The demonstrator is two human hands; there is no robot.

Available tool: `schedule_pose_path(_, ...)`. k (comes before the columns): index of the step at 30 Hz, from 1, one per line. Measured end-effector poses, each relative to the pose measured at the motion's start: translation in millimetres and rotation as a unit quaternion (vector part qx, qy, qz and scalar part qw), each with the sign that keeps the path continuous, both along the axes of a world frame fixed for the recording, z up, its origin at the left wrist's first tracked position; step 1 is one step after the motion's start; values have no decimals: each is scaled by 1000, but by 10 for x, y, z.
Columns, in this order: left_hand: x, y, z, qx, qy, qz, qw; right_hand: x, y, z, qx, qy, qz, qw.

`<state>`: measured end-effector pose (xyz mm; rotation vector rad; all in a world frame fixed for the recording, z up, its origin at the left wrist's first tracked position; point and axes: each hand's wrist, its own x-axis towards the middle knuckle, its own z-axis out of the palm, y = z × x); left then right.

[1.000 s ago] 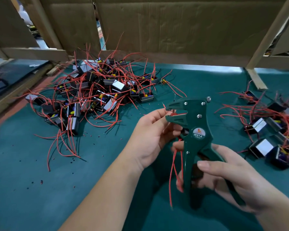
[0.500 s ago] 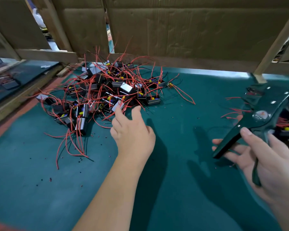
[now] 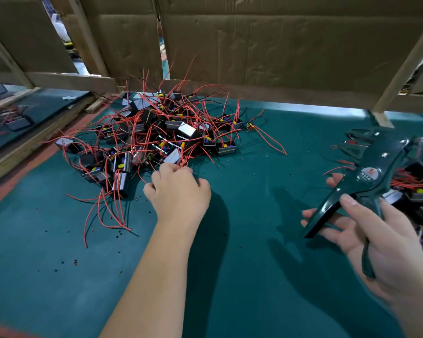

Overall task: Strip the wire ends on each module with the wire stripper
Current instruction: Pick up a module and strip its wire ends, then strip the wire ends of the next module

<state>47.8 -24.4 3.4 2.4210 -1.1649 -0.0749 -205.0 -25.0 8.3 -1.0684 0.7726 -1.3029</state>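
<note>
**Modules heaped far left on the desk, wire stripper held at the right**

Beyond the desk's left edge, past a wooden rail (image 3: 34,142), a neighbouring surface (image 3: 34,113) in the same dark green carries a few blurred boxes with red leads. The desk (image 3: 242,252) is covered in teal matting, with a reddish strip along its left edge. Dark specks (image 3: 75,262) are scattered over its left half.

The modules (image 3: 161,135) are small black boxes with grey faces and yellow and blue parts. They lie in a tangled heap toward the far left corner, and their red wires (image 3: 103,211) trail out toward the near side. The left hand (image 3: 178,193) reaches to the heap's near side, knuckles up and fingers curled down among the wires. Its fingertips are hidden, so I cannot tell whether it has hold of one.

Near the right edge, the right hand (image 3: 388,240) grips the wire stripper (image 3: 369,181), a dark green tool with a round label, above the desk. The thumb lies over one handle and the fingers under the other, with the handles spread apart. Behind it a second heap (image 3: 418,191) of boxes and red leads lies against the right edge.

Wooden beams (image 3: 71,80) run along the far edge, backed by brown cardboard (image 3: 279,50). Gaps in it at the left show only a bright blur.
</note>
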Motion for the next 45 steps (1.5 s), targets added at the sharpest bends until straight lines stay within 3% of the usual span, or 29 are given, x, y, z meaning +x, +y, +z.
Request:
schedule_pose_path(4, -9, -31, 3, -17, 3, 1, 1000, -2, -5, -5, 2, -2, 7, 1000)
schedule_pose_path(8, -40, -31, 80, -198, 25, -2, 980, -2, 13, -6, -8, -8, 12, 1000)
schedule_pose_path(10, -96, 6, 159, -303, 54, -54, 950, 4, 22, -3, -12, -9, 10, 1000)
schedule_pose_path(13, -151, 69, 251, -410, 152, -217, 873, 2, 28, 0, -14, -10, 12, 1000)
schedule_pose_path(15, -170, 107, 257, -377, 250, -323, 831, 6, 37, 12, -14, -13, 19, 1000)
schedule_pose_path(16, -188, 114, 256, -326, 288, -354, 828, 9, 41, 21, -13, -14, 22, 1000)
schedule_pose_path(17, -205, 103, 237, -267, 283, -361, 848, 13, 42, 28, -11, -16, 24, 1000)
schedule_pose_path(19, -208, 55, 123, -153, 125, -337, 921, 17, 39, 37, -2, -23, 23, 999)
schedule_pose_path(21, -209, 37, 68, -112, -2, -302, 947, 11, 38, 45, 2, -29, 23, 999)
schedule_pose_path(29, -110, 28, 100, -165, -50, -134, 976, 2, 49, 63, 15, -35, 18, 999)
schedule_pose_path(31, -151, 30, 110, -203, -50, -154, 966, 9, 58, 71, 18, -36, 25, 999)
schedule_pose_path(33, -284, 42, 125, -196, -66, -243, 948, 13, 63, 73, 27, -39, 30, 998)
schedule_pose_path(37, -528, 79, 36, -48, -119, -331, 935, 22, 81, 63, 41, -37, 49, 997)
schedule_pose_path(42, -476, 66, 73, -45, -141, -210, 967, 39, 90, 70, 64, -49, 62, 995)
schedule_pose_path(45, -408, 76, 64, -90, -86, -202, 971, 37, 85, 68, 89, -52, 68, 992)
